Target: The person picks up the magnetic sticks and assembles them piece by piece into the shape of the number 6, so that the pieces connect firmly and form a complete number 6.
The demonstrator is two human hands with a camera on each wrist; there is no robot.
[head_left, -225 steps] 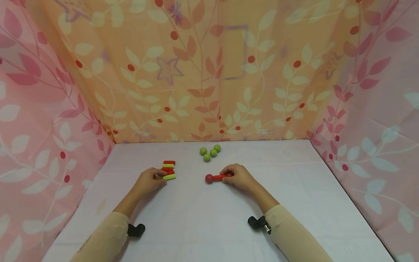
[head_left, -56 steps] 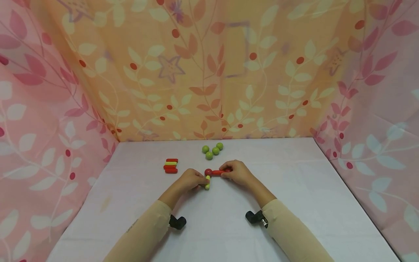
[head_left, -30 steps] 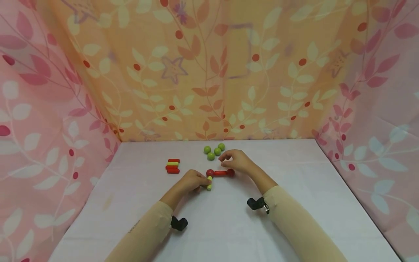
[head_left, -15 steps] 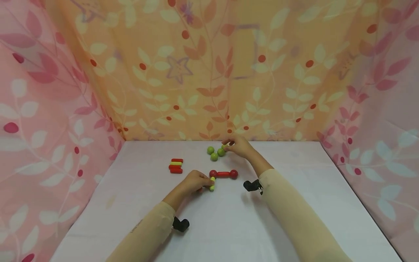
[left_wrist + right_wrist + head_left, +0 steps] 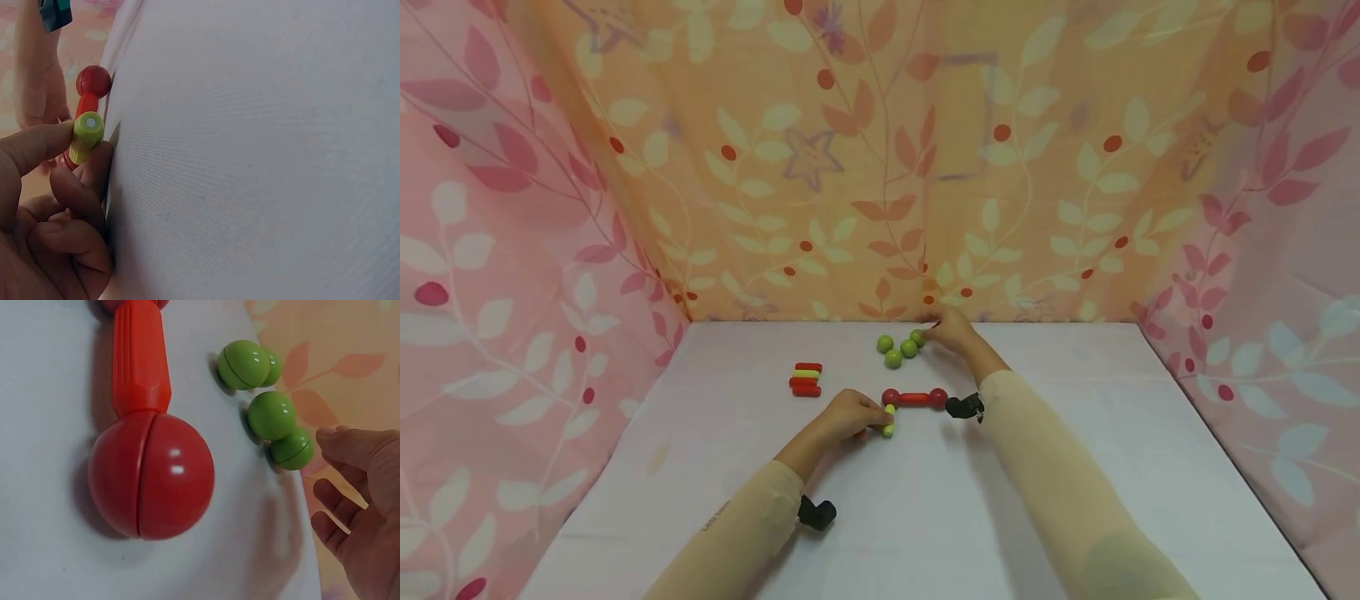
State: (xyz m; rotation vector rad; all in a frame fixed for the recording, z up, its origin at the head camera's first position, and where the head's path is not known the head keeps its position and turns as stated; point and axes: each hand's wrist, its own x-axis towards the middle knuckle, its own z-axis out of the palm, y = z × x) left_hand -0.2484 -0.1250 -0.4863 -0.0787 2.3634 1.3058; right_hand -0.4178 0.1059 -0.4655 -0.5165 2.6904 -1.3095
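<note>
As L hand [image 5: 847,414] pinches rod [image 5: 89,136], grn balls [image 5: 909,348] sit nr R hand [image 5: 375,506].

With my left hand [image 5: 848,414] I pinch a yellow-green, ribbed, plastic-looking stick [image 5: 87,139], a pale round disc set in its near end and its far end right at the left ball of a dumbbell shape [image 5: 914,400], two glossy dark red balls joined by a ribbed orange-red bar, lying crosswise before me. Farther off sit four shiny green balls [image 5: 909,348], seamed and loosely bunched, the farthest just beside my right hand [image 5: 952,331], though whether I touch it I can't tell.
</note>
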